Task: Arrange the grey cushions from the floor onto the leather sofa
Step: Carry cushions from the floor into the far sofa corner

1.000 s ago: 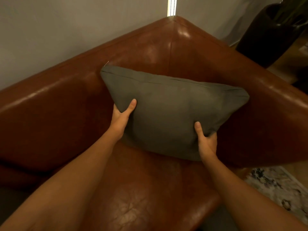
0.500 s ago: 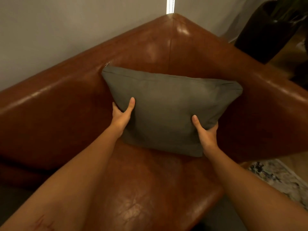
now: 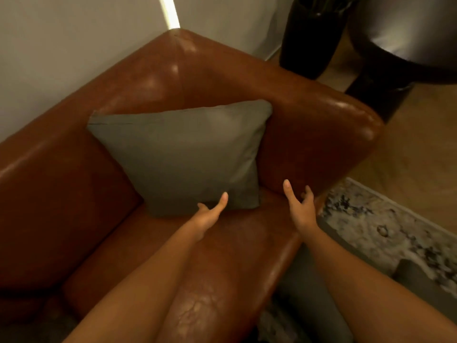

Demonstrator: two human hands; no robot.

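On sofa (image 3: 309, 115), 1 grey cushion (image 3: 183, 157), 2 hands free

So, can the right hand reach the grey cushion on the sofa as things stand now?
Probably yes. The right hand is open and empty, just beside the grey cushion's lower right corner, with only bare sofa seat between them; nothing blocks the way.

grey cushion (image 3: 183, 154) propped in leather sofa (image 3: 61, 194) corner — hands apart
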